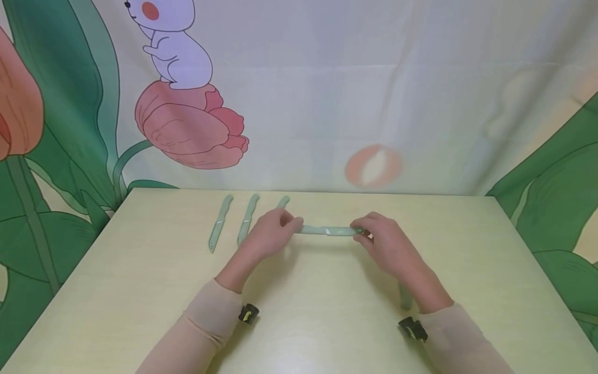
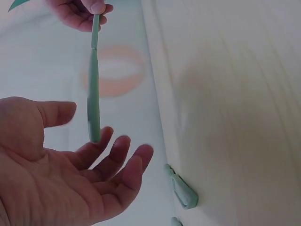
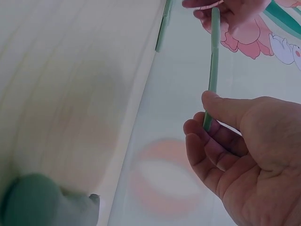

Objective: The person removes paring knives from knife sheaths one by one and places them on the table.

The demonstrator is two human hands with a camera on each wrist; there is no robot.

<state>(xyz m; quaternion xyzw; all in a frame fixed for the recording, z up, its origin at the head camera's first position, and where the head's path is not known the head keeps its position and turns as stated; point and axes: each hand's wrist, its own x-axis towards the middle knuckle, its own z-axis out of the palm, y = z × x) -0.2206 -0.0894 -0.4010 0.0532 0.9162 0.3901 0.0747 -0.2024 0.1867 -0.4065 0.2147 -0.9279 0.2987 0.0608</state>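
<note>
A slim light-green knife in a matching sheath [image 1: 334, 231] is held level above the table, a pale mark near its middle. My right hand [image 1: 385, 244] pinches its right end between thumb and fingers, which the right wrist view shows closely. At the other end is my left hand [image 1: 273, 234]. In the left wrist view the thumb of that left hand [image 2: 61, 179] stands apart from the knife [image 2: 94, 94], and the fingers are spread loosely by its end, the index fingertip close to it or touching.
Similar green knives lie at the back left: one at the far left [image 1: 220, 223], one beside it [image 1: 247, 218], and one partly behind my left hand [image 1: 284, 201]. Another green object [image 1: 405, 297] shows partly beneath my right forearm. A printed curtain [image 1: 303, 104] hangs behind the table [image 1: 308, 322].
</note>
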